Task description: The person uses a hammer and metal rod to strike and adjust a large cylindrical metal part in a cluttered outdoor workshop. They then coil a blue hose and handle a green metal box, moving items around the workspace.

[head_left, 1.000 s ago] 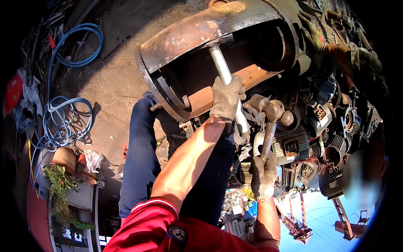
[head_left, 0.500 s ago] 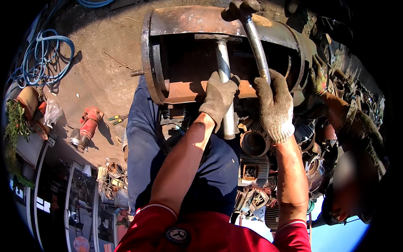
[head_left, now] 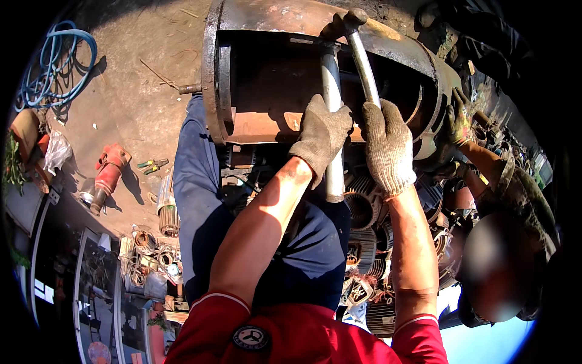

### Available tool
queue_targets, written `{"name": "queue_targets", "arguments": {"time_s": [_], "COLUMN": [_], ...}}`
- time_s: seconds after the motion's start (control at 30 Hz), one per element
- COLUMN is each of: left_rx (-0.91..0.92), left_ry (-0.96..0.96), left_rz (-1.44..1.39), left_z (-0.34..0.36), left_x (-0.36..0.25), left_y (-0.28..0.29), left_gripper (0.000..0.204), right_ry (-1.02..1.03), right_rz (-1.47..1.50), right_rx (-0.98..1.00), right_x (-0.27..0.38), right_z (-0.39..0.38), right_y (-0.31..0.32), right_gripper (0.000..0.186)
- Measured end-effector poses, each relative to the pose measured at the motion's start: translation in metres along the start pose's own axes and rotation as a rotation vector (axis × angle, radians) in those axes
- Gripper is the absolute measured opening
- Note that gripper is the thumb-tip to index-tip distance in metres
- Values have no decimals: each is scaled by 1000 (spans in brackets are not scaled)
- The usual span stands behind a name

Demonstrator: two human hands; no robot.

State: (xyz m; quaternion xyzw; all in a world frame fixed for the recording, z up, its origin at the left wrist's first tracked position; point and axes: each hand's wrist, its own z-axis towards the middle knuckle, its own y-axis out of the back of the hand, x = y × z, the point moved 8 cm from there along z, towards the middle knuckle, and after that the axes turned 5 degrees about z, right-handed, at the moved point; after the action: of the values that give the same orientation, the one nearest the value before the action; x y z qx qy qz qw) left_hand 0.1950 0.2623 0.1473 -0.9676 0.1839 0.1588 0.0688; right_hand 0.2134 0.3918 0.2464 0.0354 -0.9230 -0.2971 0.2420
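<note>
A glove covers my left hand (head_left: 320, 130), whose fingers wrap round a metal pipe (head_left: 331, 79). The pipe's near end sticks out below that fist, and its far end reaches the far edge of the opening in a rusty steel drum (head_left: 273, 17). My right hand (head_left: 389, 145), also gloved, is closed on the handle of a hammer (head_left: 364, 67). The hammer's head is above the drum's far rim, close to the pipe's far end; I cannot tell whether they touch. The drum lies on its side in front of my legs.
At the right, another person's gloved hand (head_left: 459, 115) is at the drum's end. Heaped metal motor parts (head_left: 364, 242) lie below the drum. On the left ground are a coiled blue hose (head_left: 54, 73), a red tool-like object (head_left: 111, 170) and pliers (head_left: 153, 165).
The hammer head has come down nearer the pipe's far end. The flat bar across that end, plain before, is now hardly visible. The whole view has shifted slightly.
</note>
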Motion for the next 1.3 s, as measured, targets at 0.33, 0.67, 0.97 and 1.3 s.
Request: {"name": "queue_targets", "arguments": {"time_s": [0.33, 0.67, 0.97, 1.3], "left_rx": [87, 91, 54, 100], "left_ry": [-36, -62, 73, -54], "left_rz": [107, 82, 187, -3], "left_z": [4, 12, 3, 10], "left_x": [-4, 5, 74, 6], "left_y": [-3, -2, 26, -8], "left_gripper": [28, 20, 33, 27], "right_ry": [18, 525, -22, 93], "right_rz": [15, 157, 34, -4], "right_rx": [-7, -439, -114, -60], "right_x": [0, 42, -12, -9], "right_z": [5, -30, -31, 6], "right_y": [31, 106, 38, 27], "right_gripper": [37, 39, 32, 35]}}
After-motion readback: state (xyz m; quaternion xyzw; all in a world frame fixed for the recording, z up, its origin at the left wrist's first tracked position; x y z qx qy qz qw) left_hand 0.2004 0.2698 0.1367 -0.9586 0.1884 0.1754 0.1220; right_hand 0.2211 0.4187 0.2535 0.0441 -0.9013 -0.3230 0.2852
